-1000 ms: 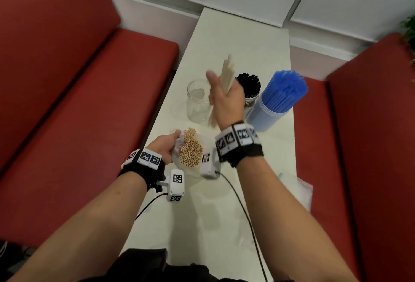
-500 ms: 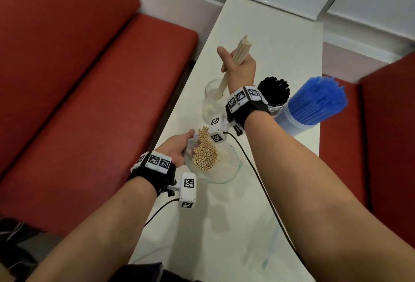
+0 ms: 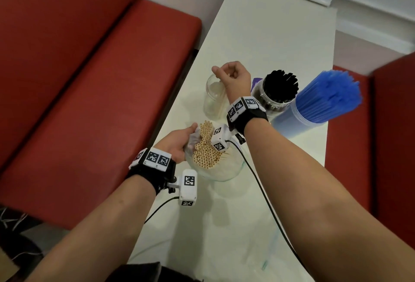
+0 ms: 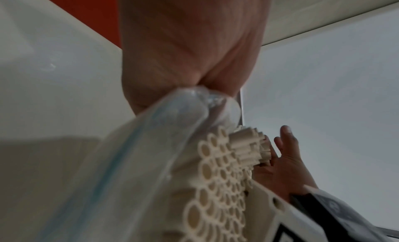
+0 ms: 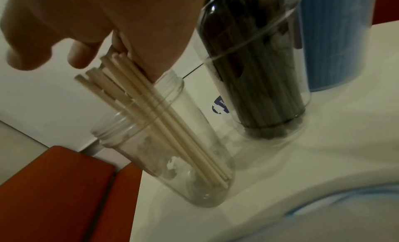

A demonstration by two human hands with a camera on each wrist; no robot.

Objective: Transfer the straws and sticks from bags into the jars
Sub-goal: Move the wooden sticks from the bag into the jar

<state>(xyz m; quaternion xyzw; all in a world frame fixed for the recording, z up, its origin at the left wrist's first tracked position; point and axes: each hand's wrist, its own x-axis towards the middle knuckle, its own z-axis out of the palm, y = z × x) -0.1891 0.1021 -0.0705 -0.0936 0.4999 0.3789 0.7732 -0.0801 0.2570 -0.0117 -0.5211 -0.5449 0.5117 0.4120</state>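
Note:
My left hand (image 3: 177, 145) (image 4: 190, 49) pinches the bunched rim of a clear plastic bag (image 3: 224, 175) (image 4: 151, 143). The bag stands on the table's left edge and is packed with beige paper straws (image 3: 205, 153) (image 4: 215, 186). Just beyond it is a clear jar (image 3: 211, 104) (image 5: 121, 139). A small bundle of thin pale sticks (image 5: 155, 119) leans inside, with the lower ends on the jar's bottom. My right hand (image 3: 233, 77) (image 5: 108, 15) hovers at the jar's mouth with fingers loosely curled. The stick tops touch its underside, and no finger wraps them.
A jar of black straws (image 3: 279, 88) (image 5: 259, 75) and a tub of blue straws (image 3: 325, 100) (image 5: 334, 40) stand right of the clear jar. An empty clear bag (image 3: 269, 248) lies near the front edge of the white table (image 3: 269, 35). Red benches (image 3: 89, 79) flank the table.
My right hand came down from holding the sticks high to the jar's mouth, and the sticks now stand in the jar. The left hand kept hold of the bag.

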